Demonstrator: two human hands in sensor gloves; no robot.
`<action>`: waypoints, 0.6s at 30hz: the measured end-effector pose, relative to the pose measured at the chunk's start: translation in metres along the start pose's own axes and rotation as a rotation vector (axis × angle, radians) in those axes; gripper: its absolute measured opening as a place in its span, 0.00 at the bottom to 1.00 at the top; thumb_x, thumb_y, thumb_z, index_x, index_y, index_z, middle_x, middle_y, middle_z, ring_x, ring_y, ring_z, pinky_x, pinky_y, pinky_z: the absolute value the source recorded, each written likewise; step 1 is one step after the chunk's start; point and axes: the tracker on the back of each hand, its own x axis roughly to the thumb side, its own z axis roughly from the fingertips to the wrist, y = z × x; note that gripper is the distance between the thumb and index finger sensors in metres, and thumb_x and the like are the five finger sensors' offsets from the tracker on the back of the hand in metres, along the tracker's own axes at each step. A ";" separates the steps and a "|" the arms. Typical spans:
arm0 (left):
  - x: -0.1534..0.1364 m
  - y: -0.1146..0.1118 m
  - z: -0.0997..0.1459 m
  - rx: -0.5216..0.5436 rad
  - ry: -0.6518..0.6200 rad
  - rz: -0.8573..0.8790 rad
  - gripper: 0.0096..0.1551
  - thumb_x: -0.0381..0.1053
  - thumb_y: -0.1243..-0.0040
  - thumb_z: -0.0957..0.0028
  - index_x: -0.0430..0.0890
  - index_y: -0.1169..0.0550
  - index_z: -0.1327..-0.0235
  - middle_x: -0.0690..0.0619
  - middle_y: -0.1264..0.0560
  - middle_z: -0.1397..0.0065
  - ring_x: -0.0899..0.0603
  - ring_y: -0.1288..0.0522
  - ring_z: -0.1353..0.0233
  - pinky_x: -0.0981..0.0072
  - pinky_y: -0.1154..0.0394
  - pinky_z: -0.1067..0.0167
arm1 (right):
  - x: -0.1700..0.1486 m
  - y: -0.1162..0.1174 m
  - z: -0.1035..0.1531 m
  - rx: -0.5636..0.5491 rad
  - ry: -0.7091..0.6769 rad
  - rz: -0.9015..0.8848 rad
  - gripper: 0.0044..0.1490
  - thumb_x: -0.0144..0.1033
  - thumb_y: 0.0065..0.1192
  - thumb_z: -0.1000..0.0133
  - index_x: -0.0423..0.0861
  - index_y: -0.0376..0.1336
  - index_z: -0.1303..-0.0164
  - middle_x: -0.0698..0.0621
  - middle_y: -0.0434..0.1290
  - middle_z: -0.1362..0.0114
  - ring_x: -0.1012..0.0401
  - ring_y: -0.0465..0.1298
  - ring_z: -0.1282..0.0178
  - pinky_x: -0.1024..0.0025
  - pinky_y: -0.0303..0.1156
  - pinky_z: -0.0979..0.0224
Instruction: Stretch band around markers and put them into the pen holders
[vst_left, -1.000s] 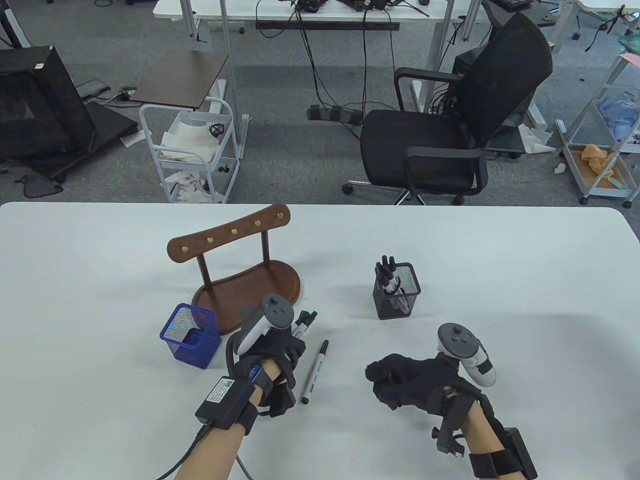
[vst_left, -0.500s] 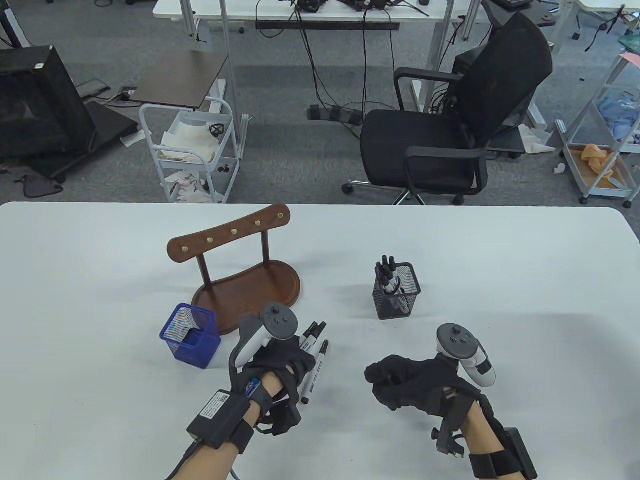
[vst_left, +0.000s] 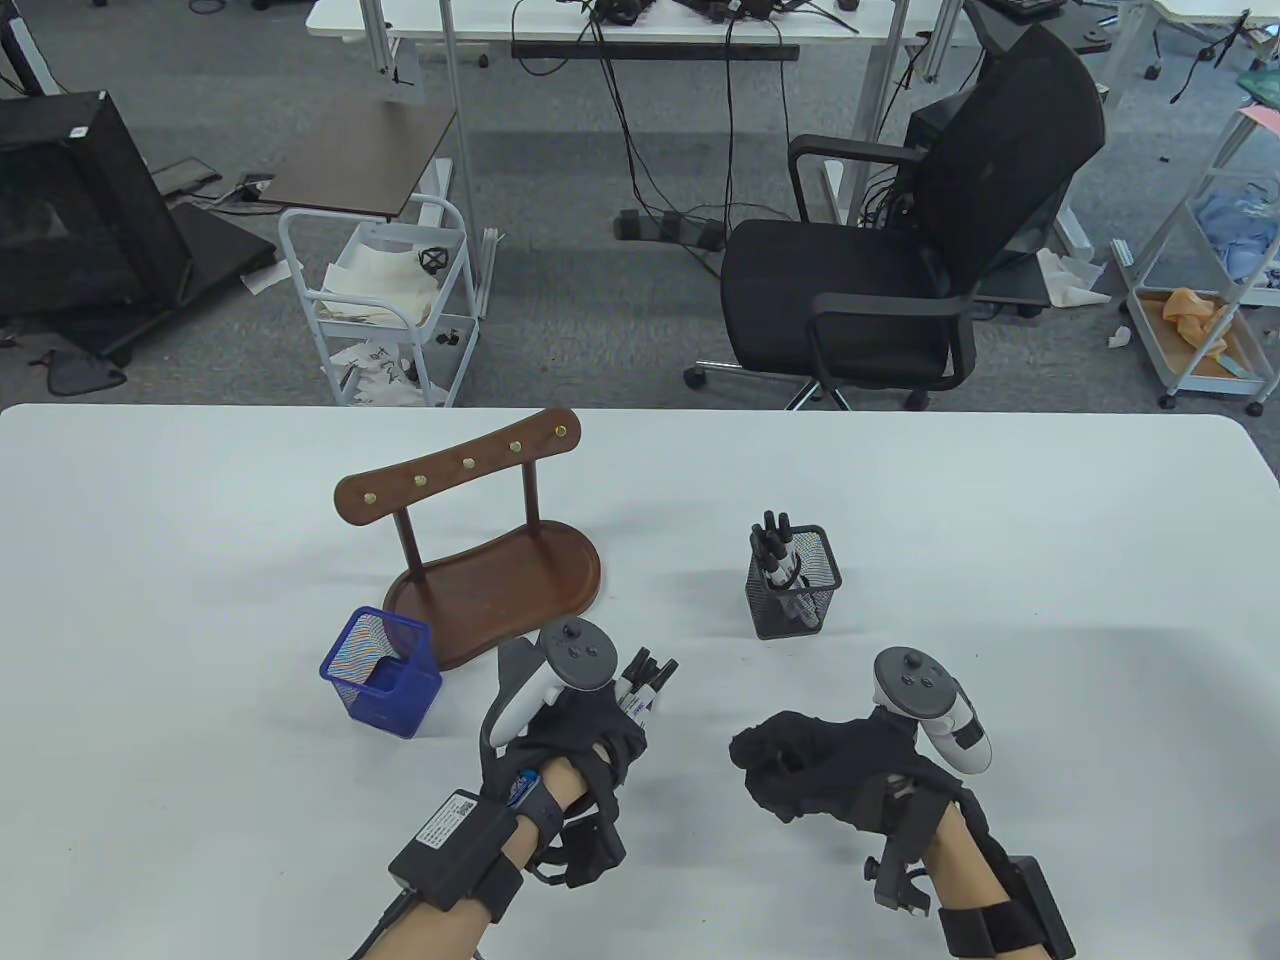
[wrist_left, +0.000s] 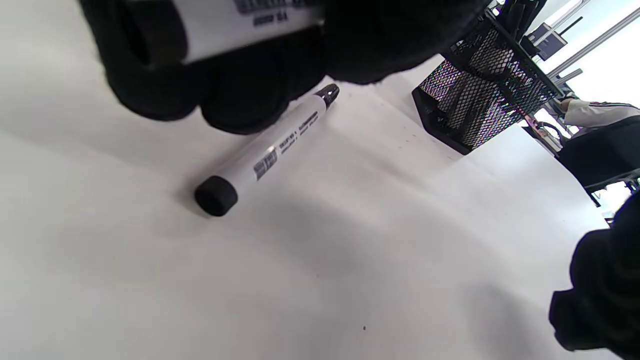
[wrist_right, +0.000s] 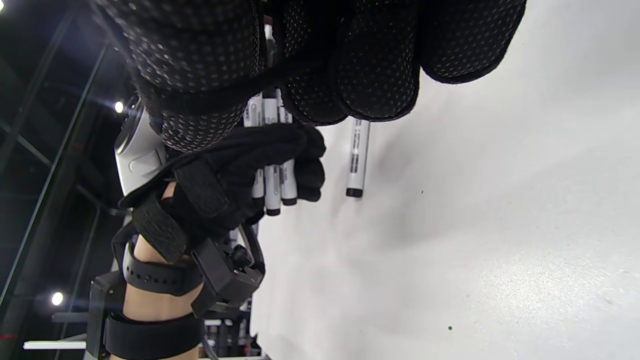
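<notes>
My left hand (vst_left: 585, 735) grips a bundle of white markers (vst_left: 648, 678) with black caps that point up and to the right; the bundle (wrist_right: 272, 185) also shows in the right wrist view. One loose marker (wrist_left: 265, 160) lies on the table just under that hand; in the table view the hand hides it. My right hand (vst_left: 800, 765) rests on the table to the right, fingers curled tight, with nothing visible in them. A black mesh pen holder (vst_left: 795, 590) holds several markers (vst_left: 772, 545). A blue mesh pen holder (vst_left: 380, 675) stands at the left. No band is visible.
A brown wooden stand (vst_left: 480, 560) with a peg rail stands behind the blue holder, close to my left hand. The white table (vst_left: 1000, 520) ends at its far edge, with an office chair (vst_left: 900, 250) and a cart on the floor beyond.
My left hand has carried the marker bundle to the right, over the loose marker, which it now covers in the table view. The right hand has not moved.
</notes>
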 end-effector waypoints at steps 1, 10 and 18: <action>0.001 -0.002 -0.001 -0.002 0.008 -0.016 0.36 0.45 0.37 0.37 0.35 0.44 0.28 0.42 0.26 0.35 0.41 0.18 0.44 0.41 0.19 0.45 | 0.000 0.000 0.000 -0.001 -0.001 0.001 0.34 0.41 0.78 0.47 0.55 0.65 0.30 0.46 0.79 0.36 0.49 0.79 0.44 0.40 0.70 0.31; 0.005 -0.017 -0.016 0.053 0.098 -0.158 0.37 0.48 0.35 0.39 0.33 0.39 0.28 0.39 0.25 0.36 0.39 0.18 0.45 0.39 0.20 0.46 | 0.001 -0.001 0.000 -0.003 -0.006 -0.001 0.34 0.41 0.78 0.47 0.55 0.65 0.30 0.47 0.79 0.36 0.49 0.79 0.44 0.40 0.70 0.31; 0.013 -0.029 -0.027 0.072 0.135 -0.295 0.34 0.47 0.36 0.38 0.32 0.37 0.28 0.39 0.25 0.39 0.39 0.17 0.48 0.40 0.20 0.48 | 0.001 -0.001 0.002 -0.009 -0.006 0.000 0.33 0.41 0.77 0.47 0.55 0.65 0.31 0.46 0.79 0.36 0.49 0.79 0.44 0.40 0.70 0.31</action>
